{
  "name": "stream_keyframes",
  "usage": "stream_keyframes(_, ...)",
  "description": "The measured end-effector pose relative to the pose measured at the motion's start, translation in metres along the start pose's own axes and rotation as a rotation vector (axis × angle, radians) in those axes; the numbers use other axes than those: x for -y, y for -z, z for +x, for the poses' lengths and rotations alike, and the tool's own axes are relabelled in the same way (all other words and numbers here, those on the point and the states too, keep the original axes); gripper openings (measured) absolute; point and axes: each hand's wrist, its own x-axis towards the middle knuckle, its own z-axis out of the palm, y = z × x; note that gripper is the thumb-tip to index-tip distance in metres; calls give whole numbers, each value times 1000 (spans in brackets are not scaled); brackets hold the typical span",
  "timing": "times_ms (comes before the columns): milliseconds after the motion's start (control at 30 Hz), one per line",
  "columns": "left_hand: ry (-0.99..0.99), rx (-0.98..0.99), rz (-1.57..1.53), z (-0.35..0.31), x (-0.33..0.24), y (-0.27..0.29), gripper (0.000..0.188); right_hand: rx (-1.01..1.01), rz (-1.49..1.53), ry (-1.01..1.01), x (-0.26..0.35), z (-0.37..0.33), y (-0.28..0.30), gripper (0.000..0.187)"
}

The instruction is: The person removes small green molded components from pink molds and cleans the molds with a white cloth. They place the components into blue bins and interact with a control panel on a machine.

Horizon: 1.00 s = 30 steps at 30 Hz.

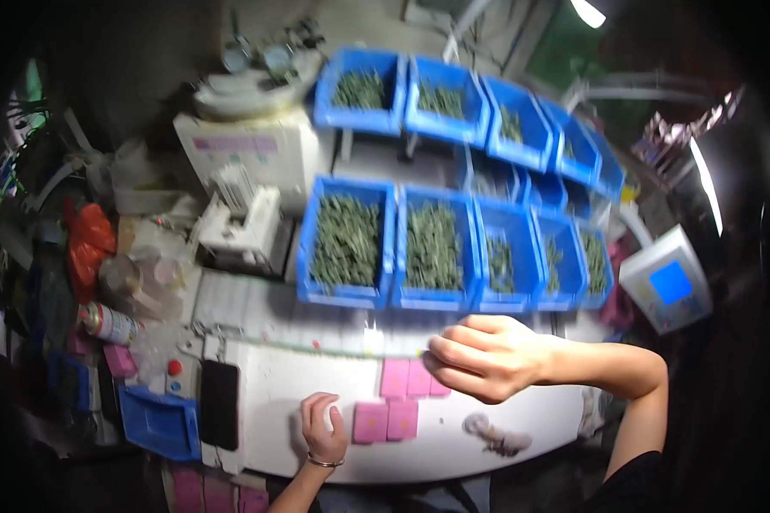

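Note:
My right hand [489, 359] is closed in a fist above the white worktable, in front of the lower blue bins. What its curled fingers hold, if anything, is hidden. Just beneath it lie pink square pads [394, 378], partly covered by the hand. Two more pink pads [370, 422] sit side by side nearer to me. Left of these, my left hand [323, 430] hovers over or rests on the table, fingers loosely bent and thumb apart, with nothing visible in it. A lower-row blue bin [392, 248] and its neighbours contain small dark green pieces.
An upper row of blue bins [361, 121] stands behind. A white machine [257, 158] is at the back left, a display unit [666, 280] at the right. A black phone-like slab [220, 405], an empty blue tray [158, 421] and a spray can [111, 325] are left; a whitish bundle [496, 435] lies right.

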Motion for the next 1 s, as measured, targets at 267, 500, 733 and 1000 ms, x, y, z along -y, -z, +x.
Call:
stream_keyframes(267,-397,669,-455,-145,-29,-27,23,180,339,-532,160,-188,-76,19)
stream_keyframes(500,-500,974,-217,-289,97,-101,35,-33,442,-565,233,-211,-128,31)
stream_keyframes(733,-354,1108,43,-277,115,-143,35,-120,260,-726,243,-213,-144,44)
stream_keyframes(1000,-243,1056,111,-242,98,-137,36,-119,342,-815,219,-190,-142,38)
